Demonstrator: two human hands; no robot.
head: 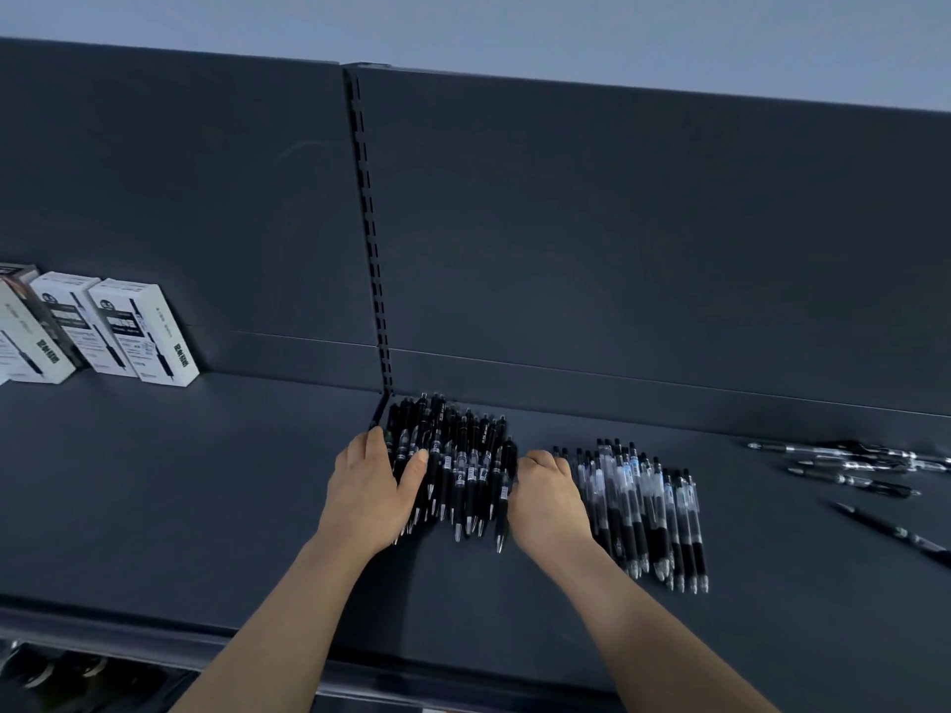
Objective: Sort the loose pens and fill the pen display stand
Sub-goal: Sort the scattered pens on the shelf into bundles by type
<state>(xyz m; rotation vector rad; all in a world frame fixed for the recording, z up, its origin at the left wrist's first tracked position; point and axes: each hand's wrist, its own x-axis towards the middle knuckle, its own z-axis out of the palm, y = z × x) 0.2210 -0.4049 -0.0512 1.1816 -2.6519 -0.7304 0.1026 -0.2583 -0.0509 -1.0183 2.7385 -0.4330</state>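
Centrally placed pile: black pens (463,455) lie heaped on the shelf (206,481), close to its back wall, most with their tips pointing toward the person.
Left hand: the left hand (368,488) rests against the pile's left edge, fingers stretched along it and thumb laid across the nearest pens.
Right hand: the right hand (548,499) sits against the pile's right edge with fingers curled under; I cannot tell whether it grips any pen.
Hands together: apart, one on each side of the black pile.
Second group: clear-barrelled pens (643,506) lie side by side just right of the right hand.
Far right: a few loose pens (849,463) lie scattered, well apart from both groups.
Far left: white pen boxes (141,331) lean against the back panel (617,249).
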